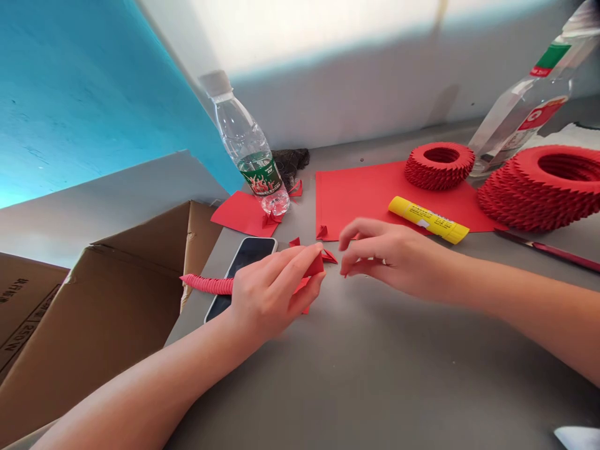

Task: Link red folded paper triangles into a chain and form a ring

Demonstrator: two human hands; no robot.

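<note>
My left hand [272,287] pinches a folded red paper piece [315,265] between thumb and fingers. A curved red chain of stacked paper [209,285] sticks out to the left of that hand, over a phone [250,253] lying on the grey table [375,369]. To the right, my right hand [389,256] hovers with its fingers curled and apart, holding nothing that I can see. Small folded red pieces [330,257] lie between and behind the hands. Other red paper under my left hand is partly hidden.
Behind are a water bottle [255,156], red sheets [360,194], a yellow glue stick [429,220] and two ringed paper stacks [439,165]. A pencil [548,249] and a glass bottle [520,119] are at right. An open cardboard box [107,312] stands left of the table.
</note>
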